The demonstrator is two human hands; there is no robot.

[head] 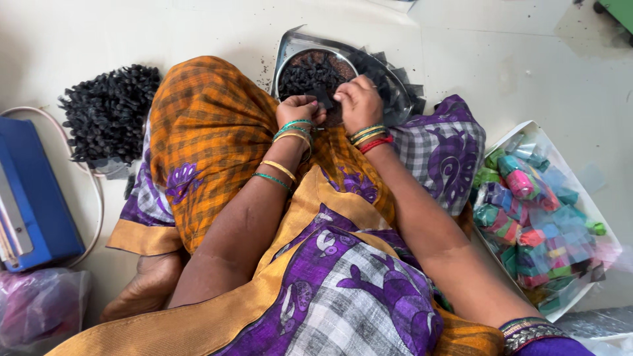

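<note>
Person sits on floor (pixel 501 59), knees drawn up. Left hand (pixel 298 109) and right hand (pixel 359 99) meet over a round metal bowl (pixel 343 58) on a tray at far centre; fingers of both pinch one small dark packet (pixel 324 97) between them. Bowl holds dark loose material, roughly half full. Heap of finished black packets (pixel 109 112) lies far left: a good share looks done. White box of coloured spools (pixel 537 217) at right. Blue device (pixel 30 191) at left edge.

The person wore an orange checked sari with purple, gold-bordered drape (pixel 217 145). Green and gold bangles (pixel 293 128) circled the left wrist. Beside those bangles, gold and red bangles (pixel 370 137) ringed the right wrist.
</note>
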